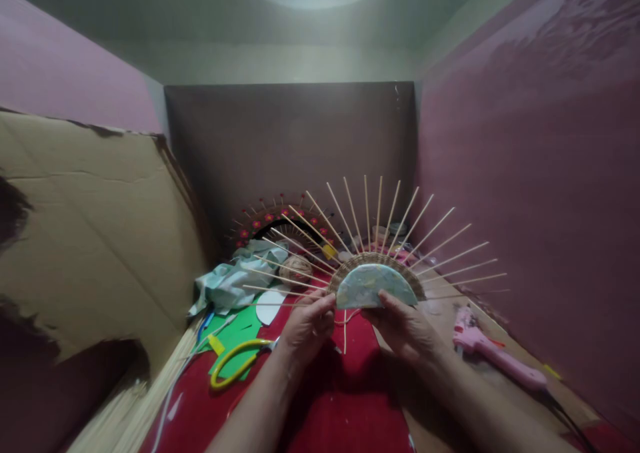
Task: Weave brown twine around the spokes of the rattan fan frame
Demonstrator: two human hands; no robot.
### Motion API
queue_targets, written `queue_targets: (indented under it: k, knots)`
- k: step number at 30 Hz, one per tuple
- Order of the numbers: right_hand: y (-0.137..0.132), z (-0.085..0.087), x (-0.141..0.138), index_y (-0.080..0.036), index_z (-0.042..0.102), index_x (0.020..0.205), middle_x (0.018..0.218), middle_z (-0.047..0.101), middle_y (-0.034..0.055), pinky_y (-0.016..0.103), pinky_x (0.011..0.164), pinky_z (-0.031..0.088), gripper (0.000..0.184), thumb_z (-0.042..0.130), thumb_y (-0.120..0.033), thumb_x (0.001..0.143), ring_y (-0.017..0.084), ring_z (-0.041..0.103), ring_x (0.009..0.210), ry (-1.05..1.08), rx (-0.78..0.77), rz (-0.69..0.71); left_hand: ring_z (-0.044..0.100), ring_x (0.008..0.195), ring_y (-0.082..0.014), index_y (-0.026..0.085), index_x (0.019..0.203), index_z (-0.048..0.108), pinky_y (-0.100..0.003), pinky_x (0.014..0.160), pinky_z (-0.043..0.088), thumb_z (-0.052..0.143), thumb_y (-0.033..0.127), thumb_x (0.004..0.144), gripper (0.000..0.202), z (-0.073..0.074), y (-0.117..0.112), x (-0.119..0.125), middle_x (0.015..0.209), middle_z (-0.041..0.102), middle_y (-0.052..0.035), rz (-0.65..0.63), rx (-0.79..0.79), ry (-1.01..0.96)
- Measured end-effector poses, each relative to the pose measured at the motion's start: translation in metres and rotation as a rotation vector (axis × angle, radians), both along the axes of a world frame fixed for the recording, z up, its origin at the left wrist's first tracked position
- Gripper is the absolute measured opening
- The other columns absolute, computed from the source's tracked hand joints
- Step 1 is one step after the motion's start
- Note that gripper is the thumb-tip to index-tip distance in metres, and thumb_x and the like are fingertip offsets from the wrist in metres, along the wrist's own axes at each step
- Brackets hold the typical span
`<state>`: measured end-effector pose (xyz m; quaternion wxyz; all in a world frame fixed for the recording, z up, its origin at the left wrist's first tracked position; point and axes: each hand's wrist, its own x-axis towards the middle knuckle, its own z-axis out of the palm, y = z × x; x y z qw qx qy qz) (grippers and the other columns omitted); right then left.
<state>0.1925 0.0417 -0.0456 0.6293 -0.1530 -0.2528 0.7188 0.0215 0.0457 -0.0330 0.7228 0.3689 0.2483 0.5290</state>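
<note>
Between my two hands I hold up a half-round woven fan (377, 285) with a pale blue patterned centre and a brown twine band around its curve. Thin wooden sticks (367, 213) spread out from the band like rays. My left hand (313, 326) pinches the left lower corner, fingers closed. With its thumb on the patterned front, my right hand (400, 323) grips the lower right edge. The fingers behind the fan are partly hidden. Below it, a loose stick (345, 333) shows over the red cloth (345, 400).
Yellow-handled scissors (235, 363) lie left on green sheets (240, 330), beside a crumpled light blue cloth (240, 280) and a twine ball (296, 271). A pink glue gun (500, 356) rests at right. Torn cardboard (100, 240) stands left; a flower-trimmed round piece (255, 225) is behind.
</note>
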Motion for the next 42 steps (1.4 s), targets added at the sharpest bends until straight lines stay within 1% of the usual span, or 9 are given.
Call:
queue_targets:
  k: [6,11,16,19,24,28,32,37,42]
  knots:
    - [0.001,0.000,0.000,-0.016,0.065,0.083,0.084,0.069,0.0036,0.032,0.074,0.053,0.023,0.073,-0.012,0.062,0.018,0.064,0.080,0.025,-0.011,-0.002,0.020,0.036,0.0003,0.015,0.075,0.047,-0.012,0.035,0.014,0.069,0.020,0.068,0.024,0.000,0.000,0.000,0.049,0.028,0.0103,-0.021,0.030,-0.007]
    - [-0.003,0.005,-0.002,-0.014,0.066,0.082,0.081,0.069,0.0039,0.031,0.071,0.052,0.022,0.074,-0.014,0.062,0.017,0.063,0.075,-0.008,-0.006,0.003,0.019,0.036,-0.0009,0.015,0.068,0.045,-0.013,0.035,0.013,0.070,0.024,0.066,0.027,0.000,-0.003,0.005,0.045,0.022,0.0108,-0.036,-0.007,0.036]
    - [-0.002,0.001,-0.002,-0.015,0.066,0.087,0.084,0.069,0.0044,0.034,0.073,0.051,0.024,0.073,-0.016,0.063,0.018,0.063,0.077,-0.014,0.022,0.020,0.029,0.039,-0.0013,0.014,0.068,0.048,-0.013,0.038,0.017,0.073,0.028,0.062,0.030,-0.003,-0.007,0.011,0.047,0.034,0.0080,0.039,-0.080,0.071]
    - [-0.002,-0.002,-0.002,-0.015,0.066,0.088,0.085,0.070,0.0047,0.034,0.074,0.051,0.023,0.071,-0.017,0.066,0.018,0.063,0.078,-0.028,0.032,0.053,0.030,0.039,-0.0020,0.013,0.067,0.048,-0.015,0.038,0.018,0.074,0.028,0.061,0.030,-0.004,-0.010,0.013,0.047,0.035,0.0077,0.027,-0.098,0.069]
    - [-0.004,-0.004,-0.002,-0.015,0.066,0.090,0.087,0.069,0.0042,0.033,0.073,0.049,0.023,0.070,-0.019,0.067,0.018,0.063,0.080,-0.047,0.058,0.064,0.033,0.038,-0.0029,0.012,0.067,0.052,-0.016,0.038,0.022,0.077,0.029,0.056,0.032,-0.003,-0.012,0.017,0.046,0.038,0.0073,0.062,-0.133,0.083]
    - [-0.004,-0.004,-0.002,-0.017,0.066,0.089,0.086,0.069,0.0024,0.033,0.073,0.048,0.024,0.071,-0.017,0.066,0.017,0.062,0.081,-0.016,0.026,0.044,0.029,0.038,-0.0024,0.013,0.066,0.050,-0.016,0.038,0.019,0.075,0.029,0.058,0.031,-0.005,-0.011,0.016,0.046,0.035,0.0079,0.044,-0.107,0.086]
    - [-0.004,-0.002,-0.001,-0.016,0.065,0.091,0.085,0.069,0.0031,0.032,0.072,0.048,0.025,0.070,-0.017,0.067,0.017,0.062,0.079,-0.020,0.003,0.055,0.026,0.039,-0.0020,0.014,0.065,0.046,-0.017,0.038,0.016,0.073,0.031,0.062,0.032,-0.008,-0.009,0.015,0.047,0.032,0.0083,0.024,-0.080,0.092]
    - [-0.002,-0.004,0.002,-0.017,0.065,0.091,0.087,0.070,0.0030,0.032,0.073,0.048,0.024,0.069,-0.018,0.068,0.016,0.062,0.077,-0.005,-0.013,0.071,0.026,0.038,-0.0030,0.016,0.064,0.043,-0.017,0.038,0.013,0.070,0.032,0.066,0.032,-0.009,-0.007,0.014,0.046,0.031,0.0082,0.030,-0.023,0.072]
    - [0.000,-0.005,0.004,-0.019,0.065,0.085,0.083,0.070,0.0012,0.034,0.074,0.049,0.021,0.072,-0.016,0.065,0.016,0.063,0.073,0.008,-0.083,0.063,0.017,0.036,-0.0032,0.017,0.064,0.041,-0.019,0.038,0.010,0.065,0.031,0.072,0.029,-0.007,-0.007,0.012,0.043,0.024,0.0093,-0.027,0.019,0.016]
